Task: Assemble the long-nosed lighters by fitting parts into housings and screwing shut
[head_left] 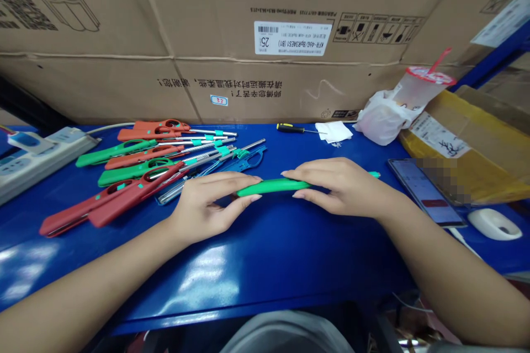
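Observation:
Between both hands is a green long-nosed lighter [273, 186], held level above the blue table. My left hand [213, 201] pinches its left end with thumb and fingertips. My right hand [342, 185] grips it further right, thumb below and fingers above; a teal bit shows beyond that hand, while the rest is covered. To the left lies a fan of red, orange and green lighters, among them a red lighter [120, 203] and a green lighter [116, 153], with metal tubes pointing right. A blue lighter [248, 161] lies just behind my left hand.
A large cardboard sheet [223, 22] stands behind the blue table [265, 281]. On the left is a power strip [37, 165]. Toward the back lie a screwdriver [290, 128] and tissue [334, 131]. A bagged drink cup [418, 88], yellow parcel [472, 149], phone [426, 193] and white case [494, 224] are right.

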Tool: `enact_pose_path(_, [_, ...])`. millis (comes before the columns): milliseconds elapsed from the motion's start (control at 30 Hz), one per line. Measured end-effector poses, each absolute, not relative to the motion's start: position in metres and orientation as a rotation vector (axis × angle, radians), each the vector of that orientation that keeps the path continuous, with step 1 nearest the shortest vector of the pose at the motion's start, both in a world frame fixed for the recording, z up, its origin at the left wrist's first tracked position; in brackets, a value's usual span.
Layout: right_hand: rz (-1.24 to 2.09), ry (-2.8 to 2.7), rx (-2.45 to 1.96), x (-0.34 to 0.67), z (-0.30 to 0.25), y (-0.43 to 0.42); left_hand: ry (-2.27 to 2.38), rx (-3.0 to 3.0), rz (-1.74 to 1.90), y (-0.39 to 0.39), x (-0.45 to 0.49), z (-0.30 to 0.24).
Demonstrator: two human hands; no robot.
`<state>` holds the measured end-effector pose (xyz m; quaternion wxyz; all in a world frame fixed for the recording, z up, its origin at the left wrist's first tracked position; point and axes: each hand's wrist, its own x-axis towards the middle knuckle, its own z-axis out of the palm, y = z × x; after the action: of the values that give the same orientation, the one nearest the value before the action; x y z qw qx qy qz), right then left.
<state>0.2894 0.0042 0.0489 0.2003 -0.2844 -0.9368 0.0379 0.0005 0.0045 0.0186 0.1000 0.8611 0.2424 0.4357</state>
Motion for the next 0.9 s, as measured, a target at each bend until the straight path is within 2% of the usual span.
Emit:
enact_pose_path(267, [0.072, -2.512, -0.797, 0.279, 0.04, -0.001, 0.774, 2.449, 1.271, 0.002, 0.004, 0.013])
enact_pose_path(700, [0.099, -2.688, -1.126, 0.299, 0.055, 0.007, 0.839, 2.386, 1.369, 0.006, 0.002, 0.014])
enact_pose_path(900, [0.029, -2.74, -1.217, 0.292, 0.053, 0.0, 0.804, 2.435, 1.281, 0.008, 0.005, 0.012])
